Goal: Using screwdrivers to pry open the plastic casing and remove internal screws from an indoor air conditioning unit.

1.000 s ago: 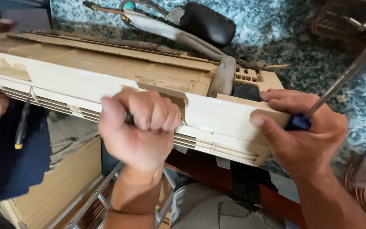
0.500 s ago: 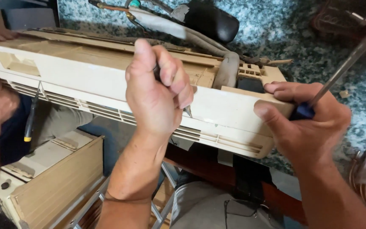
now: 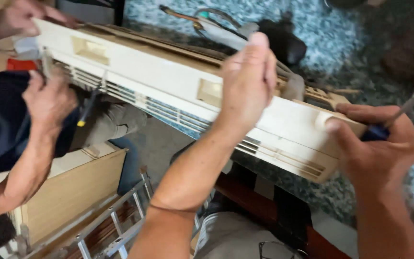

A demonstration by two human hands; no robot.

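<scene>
One long cream housing, axis from upper left to lower right.

The long slatted casing runs from ten o'clock to three o'clock; hoses lie behind it at twelve, a wooden box below at seven.

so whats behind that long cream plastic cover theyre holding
Behind the cream cover, a black rounded part, a grey hose and a copper pipe lie on speckled floor. The left hand hides the cover's middle.
</scene>
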